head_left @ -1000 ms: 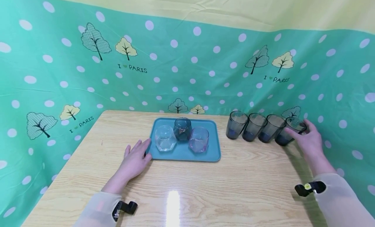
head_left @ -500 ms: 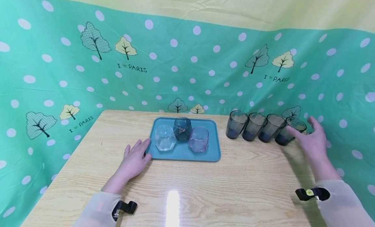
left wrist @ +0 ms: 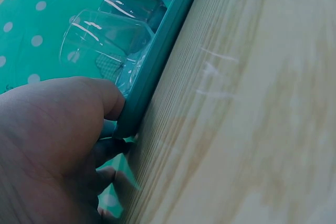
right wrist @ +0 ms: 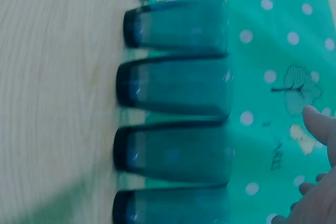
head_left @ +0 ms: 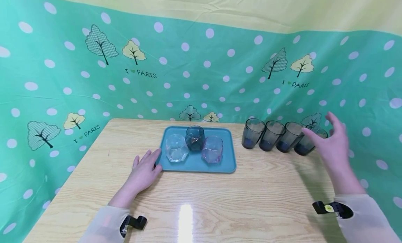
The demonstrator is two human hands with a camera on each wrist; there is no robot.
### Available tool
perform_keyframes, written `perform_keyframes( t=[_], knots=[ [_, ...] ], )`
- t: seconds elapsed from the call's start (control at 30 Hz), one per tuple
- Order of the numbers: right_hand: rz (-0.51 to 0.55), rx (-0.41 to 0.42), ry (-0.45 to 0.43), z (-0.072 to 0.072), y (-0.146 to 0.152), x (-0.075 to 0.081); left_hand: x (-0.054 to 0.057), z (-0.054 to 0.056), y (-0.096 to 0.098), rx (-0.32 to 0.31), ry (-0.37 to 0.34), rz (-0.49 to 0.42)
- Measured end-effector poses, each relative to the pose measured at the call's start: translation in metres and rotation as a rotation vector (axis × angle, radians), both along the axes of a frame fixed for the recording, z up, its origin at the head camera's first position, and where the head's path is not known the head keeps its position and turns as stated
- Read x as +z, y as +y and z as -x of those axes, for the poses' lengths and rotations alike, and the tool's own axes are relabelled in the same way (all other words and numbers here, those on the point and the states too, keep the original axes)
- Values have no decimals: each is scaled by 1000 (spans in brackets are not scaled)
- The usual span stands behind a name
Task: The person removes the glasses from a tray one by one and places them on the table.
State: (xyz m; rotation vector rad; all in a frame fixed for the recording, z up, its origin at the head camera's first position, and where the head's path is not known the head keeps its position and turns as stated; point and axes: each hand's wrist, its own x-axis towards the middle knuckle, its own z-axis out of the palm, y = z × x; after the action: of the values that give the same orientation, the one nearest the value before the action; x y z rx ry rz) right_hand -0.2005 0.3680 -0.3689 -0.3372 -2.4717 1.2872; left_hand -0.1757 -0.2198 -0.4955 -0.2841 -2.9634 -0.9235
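My left hand (head_left: 145,171) holds the near left corner of a blue tray (head_left: 194,168), thumb on the rim in the left wrist view. A clear glass (head_left: 177,149), a dark grey glass (head_left: 195,138) and a pinkish glass (head_left: 213,150) stand on it. At the right, several tall smoky tumblers stand in a row; the nearest to my right hand (head_left: 333,145) is the end tumbler (head_left: 304,145), partly hidden behind the thumb. That hand is spread, thumb apart from the fingers, with nothing in it. The right wrist view shows it apart from the tumblers (right wrist: 178,150).
A wooden table (head_left: 226,201) bears everything. Behind and at both sides hangs a green dotted cloth (head_left: 213,82), close behind the tumblers. Another tall tumbler (head_left: 252,135) ends the row on the tray's side, a short gap from the tray.
My right hand has let go of the end tumbler's rim and risen off it, fingers spreading. The tumbler stays in the row. The left hand and the tray have not moved.
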Motion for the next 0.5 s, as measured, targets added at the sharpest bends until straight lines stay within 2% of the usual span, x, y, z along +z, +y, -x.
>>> perform_keyframes(
  t=[0.27,0.5],
  knots=[
    [-6,33,86,-3,-32,9,3,-1,2,3,-7,0],
    [24,105,136,-4,-66,12,2,-1,1,3,-5,2]
  ],
)
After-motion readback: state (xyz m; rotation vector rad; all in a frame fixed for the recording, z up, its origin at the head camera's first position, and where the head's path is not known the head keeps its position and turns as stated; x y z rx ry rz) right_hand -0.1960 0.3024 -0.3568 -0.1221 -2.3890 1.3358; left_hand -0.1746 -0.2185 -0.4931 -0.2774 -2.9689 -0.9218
